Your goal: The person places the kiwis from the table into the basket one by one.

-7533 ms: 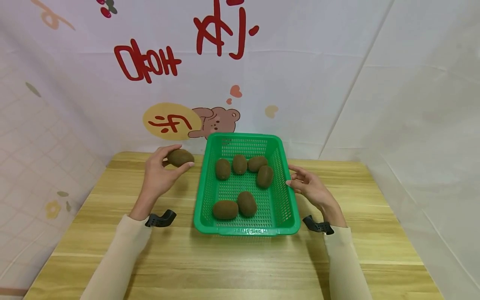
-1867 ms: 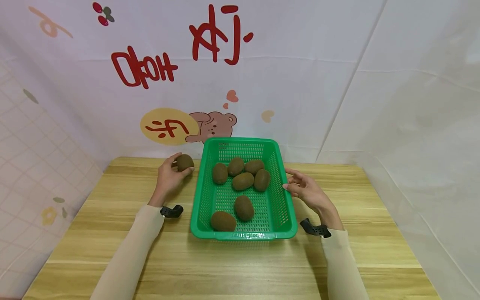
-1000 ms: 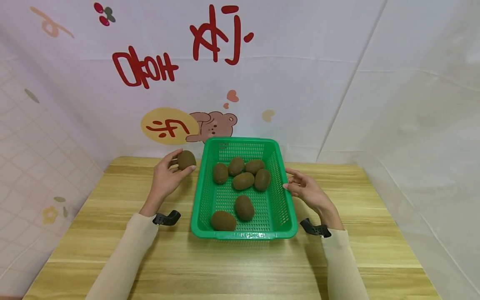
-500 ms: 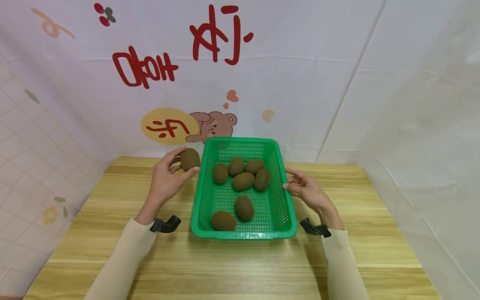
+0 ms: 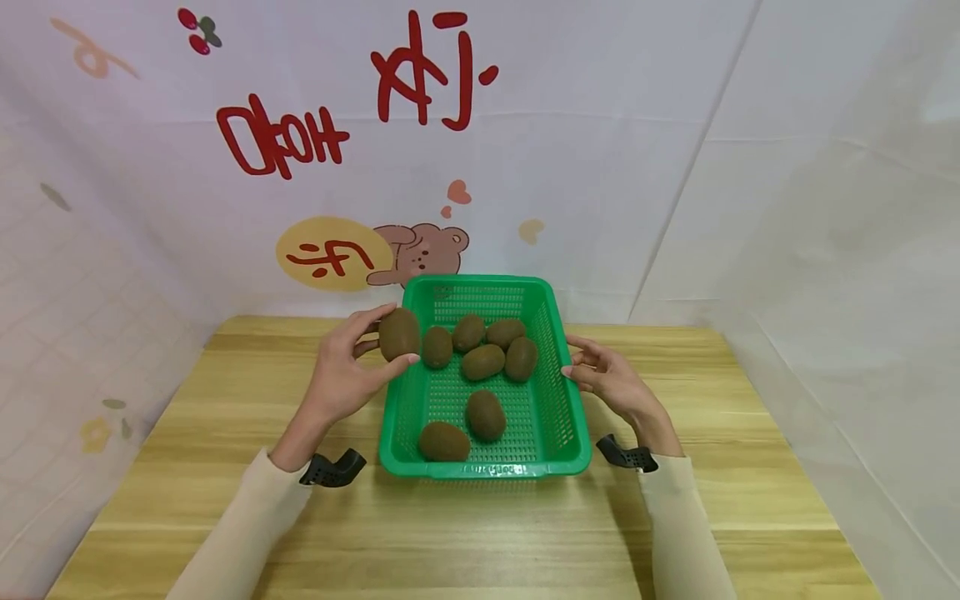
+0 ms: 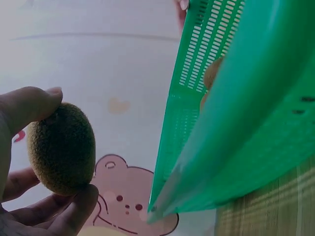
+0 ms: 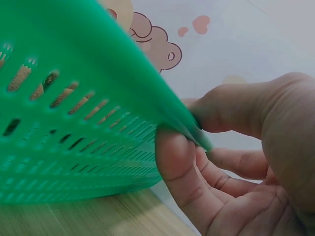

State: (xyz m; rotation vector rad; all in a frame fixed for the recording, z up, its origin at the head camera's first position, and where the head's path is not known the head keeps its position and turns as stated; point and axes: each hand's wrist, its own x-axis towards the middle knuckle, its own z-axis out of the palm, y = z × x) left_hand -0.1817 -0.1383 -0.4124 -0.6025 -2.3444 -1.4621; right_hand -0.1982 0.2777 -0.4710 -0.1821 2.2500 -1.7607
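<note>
My left hand (image 5: pixel 347 367) holds a brown, fuzzy kiwi (image 5: pixel 400 335) between thumb and fingertips, above the left rim of a green plastic basket (image 5: pixel 489 469). Seen from the left wrist, that kiwi (image 6: pixel 63 148) is apart from the basket wall (image 6: pixel 236 123). Several kiwis lie on the basket floor: a group (image 5: pixel 483 362) towards the back and two kiwis (image 5: pixel 485 416) near the front. On the other side, my right hand (image 5: pixel 611 382) grips the basket's right rim, and the right wrist view has the thumb and index finger (image 7: pixel 179 164) pinching the rim.
The basket stands on a wood-grain table (image 5: pixel 480 533). A white printed backdrop (image 5: pixel 585 167) with a cartoon bear (image 5: pixel 429 250) rises just behind it, and pale wall sheets (image 5: pixel 840 333) enclose the sides.
Since the oldest frame, the basket has gained a kiwi in its middle. My left hand then lifted another kiwi from left of the basket and moved right, over its rim. The right hand stays put.
</note>
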